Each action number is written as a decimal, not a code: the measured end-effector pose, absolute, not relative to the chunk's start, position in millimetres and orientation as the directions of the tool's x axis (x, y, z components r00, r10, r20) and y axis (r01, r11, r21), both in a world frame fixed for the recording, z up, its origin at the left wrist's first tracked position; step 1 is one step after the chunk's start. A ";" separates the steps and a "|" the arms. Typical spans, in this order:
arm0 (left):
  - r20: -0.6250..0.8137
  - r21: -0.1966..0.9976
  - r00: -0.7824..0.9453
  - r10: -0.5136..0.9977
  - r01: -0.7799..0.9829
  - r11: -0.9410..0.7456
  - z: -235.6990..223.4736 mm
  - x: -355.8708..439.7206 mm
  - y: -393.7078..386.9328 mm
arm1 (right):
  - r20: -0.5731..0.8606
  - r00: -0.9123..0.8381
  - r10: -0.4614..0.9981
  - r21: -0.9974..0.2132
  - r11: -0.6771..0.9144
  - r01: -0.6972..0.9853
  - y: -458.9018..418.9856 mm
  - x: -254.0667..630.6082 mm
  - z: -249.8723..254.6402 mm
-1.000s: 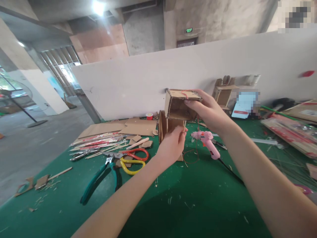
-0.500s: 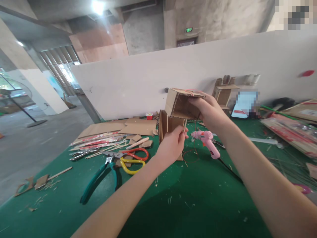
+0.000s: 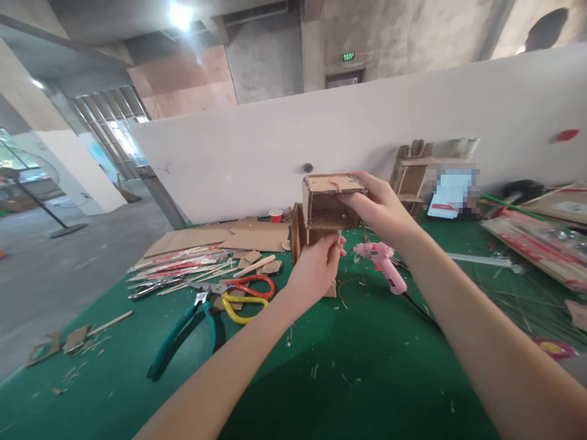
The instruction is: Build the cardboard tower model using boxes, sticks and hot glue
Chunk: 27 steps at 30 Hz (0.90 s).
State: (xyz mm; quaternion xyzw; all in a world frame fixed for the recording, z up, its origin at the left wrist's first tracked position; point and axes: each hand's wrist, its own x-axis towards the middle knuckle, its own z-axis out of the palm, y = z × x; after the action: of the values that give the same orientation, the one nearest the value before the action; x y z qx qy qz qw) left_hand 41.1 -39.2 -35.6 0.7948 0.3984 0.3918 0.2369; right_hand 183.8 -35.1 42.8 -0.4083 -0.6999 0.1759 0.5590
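Observation:
My right hand [image 3: 378, 205] grips the right side of a small open-fronted cardboard box [image 3: 316, 183], its thumb over the front edge. A bit of red string lies on the box's top. Directly below, my left hand [image 3: 314, 272] is closed at a cardboard stand [image 3: 296, 235] with thin wooden sticks rising from it; just what its fingertips pinch is hidden. The box sits over the stick tops, level and seemingly touching them. A pink glue gun [image 3: 387, 269] lies to the right of the stand, a thin red wire [image 3: 353, 290] beside it.
Teal-handled pliers [image 3: 183, 330] and scissors with red and yellow handles [image 3: 247, 299] lie left. Behind them are cardboard sheets [image 3: 257, 235] and wooden sticks. A white partition [image 3: 229, 159] borders the green table [image 3: 321, 379]. A phone [image 3: 452, 192] and another cardboard model [image 3: 410, 177] stand at right.
My right hand has brought the box down and slightly left, levelling it over the sticks. My left hand has shifted slightly left and keeps its hold.

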 end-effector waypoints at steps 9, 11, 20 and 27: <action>0.424 0.724 0.380 0.822 0.404 -0.560 -40.3 39.9 -36.2 | 0.702 0.073 0.709 -0.697 0.662 0.275 -19.6 179.9 18.7; 0.433 0.700 0.380 0.817 0.429 -0.570 -40.0 39.5 -35.6 | 0.722 0.064 0.689 -0.679 0.688 0.258 -19.3 180.3 15.5; 0.599 0.254 0.319 0.735 0.795 -0.551 -32.0 46.7 -61.4 | 0.847 0.083 0.526 -0.519 0.781 0.346 -6.8 181.4 7.8; 0.576 -0.063 0.339 0.744 0.926 -0.373 -14.1 42.1 -91.2 | 0.843 0.122 0.524 -0.523 0.746 0.411 -13.1 176.9 11.0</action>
State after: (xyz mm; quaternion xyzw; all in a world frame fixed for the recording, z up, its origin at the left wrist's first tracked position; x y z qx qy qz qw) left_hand 42.1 -91.2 -14.1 0.7947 0.5252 0.2340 -0.1945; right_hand 176.9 -13.1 11.0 -0.3535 -0.6613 0.0425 0.6602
